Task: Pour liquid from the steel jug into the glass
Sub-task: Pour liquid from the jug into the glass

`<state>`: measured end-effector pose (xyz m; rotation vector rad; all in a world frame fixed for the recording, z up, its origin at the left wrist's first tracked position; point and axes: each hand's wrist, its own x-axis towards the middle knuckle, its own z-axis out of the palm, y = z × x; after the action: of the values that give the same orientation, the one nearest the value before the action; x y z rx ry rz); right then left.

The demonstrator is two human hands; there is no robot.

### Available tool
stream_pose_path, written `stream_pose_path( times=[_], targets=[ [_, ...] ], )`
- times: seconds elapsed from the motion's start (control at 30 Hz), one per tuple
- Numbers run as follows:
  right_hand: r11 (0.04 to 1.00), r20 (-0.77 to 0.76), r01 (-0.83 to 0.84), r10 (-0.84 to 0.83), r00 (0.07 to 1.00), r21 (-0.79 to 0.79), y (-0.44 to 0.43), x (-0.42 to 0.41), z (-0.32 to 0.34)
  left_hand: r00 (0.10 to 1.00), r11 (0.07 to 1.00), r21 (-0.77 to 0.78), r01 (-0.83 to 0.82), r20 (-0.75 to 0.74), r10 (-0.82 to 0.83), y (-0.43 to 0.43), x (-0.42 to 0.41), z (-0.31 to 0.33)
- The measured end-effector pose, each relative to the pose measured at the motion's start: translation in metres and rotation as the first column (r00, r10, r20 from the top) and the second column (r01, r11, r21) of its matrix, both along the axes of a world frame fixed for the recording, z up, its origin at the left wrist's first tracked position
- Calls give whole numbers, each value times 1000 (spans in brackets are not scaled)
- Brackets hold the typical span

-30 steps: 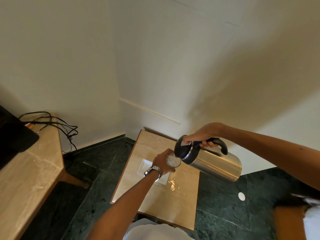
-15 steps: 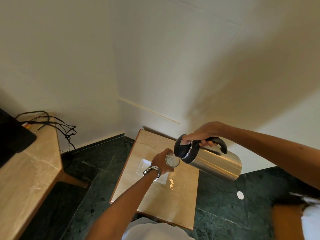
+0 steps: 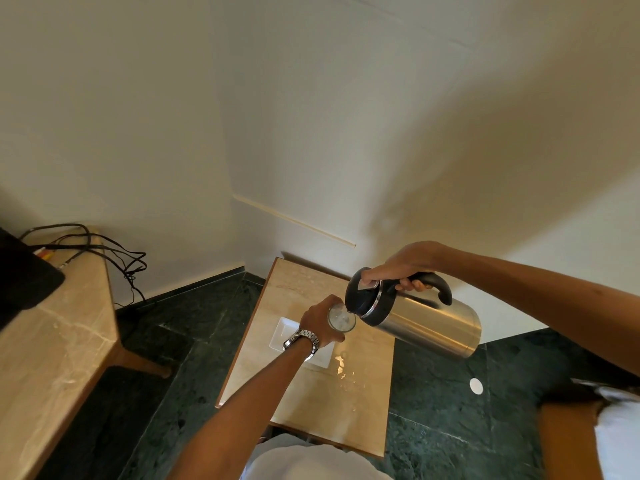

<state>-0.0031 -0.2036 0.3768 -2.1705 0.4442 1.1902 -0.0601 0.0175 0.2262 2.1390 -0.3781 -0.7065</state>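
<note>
The steel jug [image 3: 426, 325] with a black lid and black handle is tipped nearly level over the small table. My right hand [image 3: 403, 268] grips its handle, thumb on the lid. Its spout sits at the rim of a clear glass [image 3: 341, 317], which holds liquid. My left hand [image 3: 320, 323], with a metal wristwatch, is wrapped around the glass and holds it in the air above a white tray [image 3: 282, 332].
A small beige marble-topped table [image 3: 311, 403] stands below on a dark green floor; wet drops glint on it by the tray. A longer beige counter [image 3: 52, 341] with black cables and a dark device lies left. A white disc [image 3: 476, 386] lies on the floor right.
The jug and glass have stayed together in almost the same place, with the jug still tipped at the glass. The hands barely shifted.
</note>
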Motion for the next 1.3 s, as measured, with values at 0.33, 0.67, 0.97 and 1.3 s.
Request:
stream_pose_path(
  times=[0.33,0.67,0.97,1.3],
  targets=[
    [1000,18,26,-27,999,9,-2,-4,-2,1000,1000,0,2,8,-2,2,-2,3],
    [961,-363,-149,56,930,-235,33,12,0,1000,1000,-9,-11,14,11,4,-3,5],
    [963,-335,-167,89,938,-210,35,1,8,1000,1000,-3,-15,25,15,7,-7,2],
    [988,-143,61,-82,986,-144,8,-36,-7,998,998,-32,-56,13,56,7,-10,-3]
  ],
)
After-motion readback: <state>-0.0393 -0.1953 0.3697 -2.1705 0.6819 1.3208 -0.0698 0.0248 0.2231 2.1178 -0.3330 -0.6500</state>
